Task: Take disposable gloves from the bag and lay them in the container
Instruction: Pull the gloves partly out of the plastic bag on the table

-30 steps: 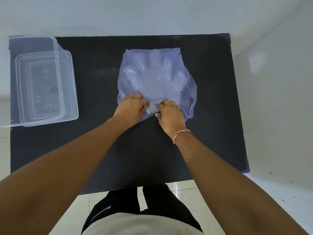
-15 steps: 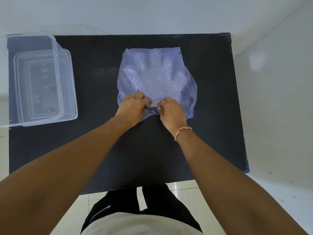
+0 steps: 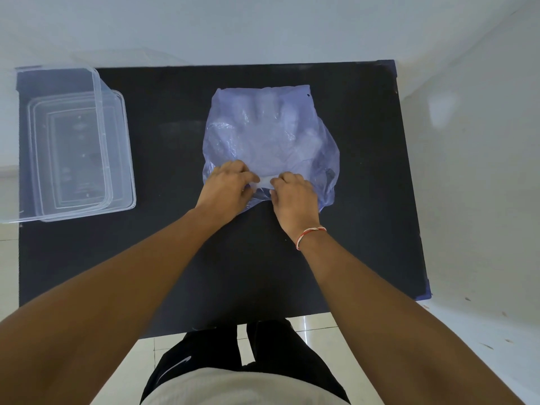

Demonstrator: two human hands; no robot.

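Seen from above, looking down past two bare forearms onto a black table (image 3: 163,252) set against a pale wall.

Lying flat at the middle of the table: a translucent bluish plastic bag (image 3: 271,133), wrinkled, its far edge straight, its near edge bunched under the hands. Through the film, pale clear gloves (image 3: 263,112) faintly visible, finger shapes pointing away toward the far edge; how many cannot be told.

Left hand (image 3: 226,187) resting on the bag's near edge, fingers curled and pinching the film. Right hand (image 3: 293,197) just beside it, likewise curled, thumb and fingers nipping the plastic. Between the two hands, a small whitish fold (image 3: 265,181) of plastic stretched taut. Whether that fold belongs to the bag or to a glove cannot be told. Around the right wrist, a red and white thread band (image 3: 309,236).

Well apart to the left, at the table's left edge: a clear plastic container (image 3: 119,147), rectangular, open at the top. A second clear rectangular shape seems nested within or under it; which cannot be told. No gloves seen inside.

At the bottom, below the table's near edge: dark shorts (image 3: 222,355) with a white mark, a pale shirt hem, glossy light floor tiles (image 3: 318,325).
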